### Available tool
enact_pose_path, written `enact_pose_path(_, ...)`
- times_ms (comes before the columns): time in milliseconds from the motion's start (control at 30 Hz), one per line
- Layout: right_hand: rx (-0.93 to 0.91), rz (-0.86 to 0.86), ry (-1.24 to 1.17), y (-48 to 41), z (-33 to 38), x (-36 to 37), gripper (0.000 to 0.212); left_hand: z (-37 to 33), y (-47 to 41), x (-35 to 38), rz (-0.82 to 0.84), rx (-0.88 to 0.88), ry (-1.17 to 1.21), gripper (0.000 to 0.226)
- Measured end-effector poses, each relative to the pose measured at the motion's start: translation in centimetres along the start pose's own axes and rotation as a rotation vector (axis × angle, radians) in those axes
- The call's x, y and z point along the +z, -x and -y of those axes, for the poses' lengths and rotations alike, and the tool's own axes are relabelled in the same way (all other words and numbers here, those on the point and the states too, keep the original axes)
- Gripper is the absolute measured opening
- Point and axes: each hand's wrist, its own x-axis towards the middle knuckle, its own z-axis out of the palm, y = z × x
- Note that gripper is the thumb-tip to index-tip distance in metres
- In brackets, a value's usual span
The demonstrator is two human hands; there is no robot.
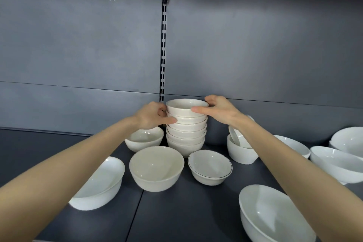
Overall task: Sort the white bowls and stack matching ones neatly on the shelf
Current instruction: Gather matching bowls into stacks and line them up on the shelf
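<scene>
Squarely between both grips [151, 117] [218, 111], bowl stack [186, 133]

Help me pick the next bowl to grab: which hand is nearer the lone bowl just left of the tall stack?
Left. The left hand grips the stack right above that bowl; the right hand holds the stack's other side, with the stack between it and the bowl.
</scene>
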Motion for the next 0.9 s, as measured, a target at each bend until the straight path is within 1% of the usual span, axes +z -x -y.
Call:
enact_pose_path(67, -0.026, 0.003, 0.056, 0.3, 0.3, -0.4, 0.065, -0.7, 0.5, -0.7, 0.045, 0.01, -0.112, 0.041)
enact_pose_path(133, -0.052, 0.007, 0.118, 0.8, 0.9, -0.9, 0.063, -1.7, 1.4, -1.5, 0.076, 0.028, -0.243, 0.042)
enact_pose_path(200, -0.078, 0.009, 0.184, 1.4, 1.4, -1.3, 0.06, -2.4, 2.5, -2.3, 0.069, 0.044, -0.367, 0.047)
enact_pose_path(333, -0.13, 0.016, 0.27, 2.7, 2.0, -0.8, 0.057, -2.8, 4.9, -3.6, 0.013, 0.053, -0.455, 0.05)
enact_pose_path(467, -0.21, -0.006, 0.325, 4.7, 2.9, 0.9, 0.052, -0.7, 7.3, -4.1, 0.021, 0.012, -0.466, 0.05)
enact_pose_path(567, -0.216, 0.002, 0.31, 6.4, 3.5, 2.7, 0.052, 1.8, 8.3, -4.5, 0.03, -0.007, -0.453, 0.046)
enact_pose_path(667, -0.166, 0.032, 0.287, 7.8, 3.5, 4.7, 0.057, 4.4, 8.3, -5.1, 0.03, -0.019, -0.417, 0.046)
enact_pose_path(767, -0.099, 0.094, 0.271, 9.1, 3.4, 6.8, 0.067, 7.1, 7.5, -5.6, 0.045, -0.024, -0.371, 0.047)
enact_pose_path(900, 0.013, 0.117, 0.209, 10.5, 3.1, 8.9, 0.076, 10.1, 5.7, -5.9, 0.106, 0.022, -0.32, 0.046)
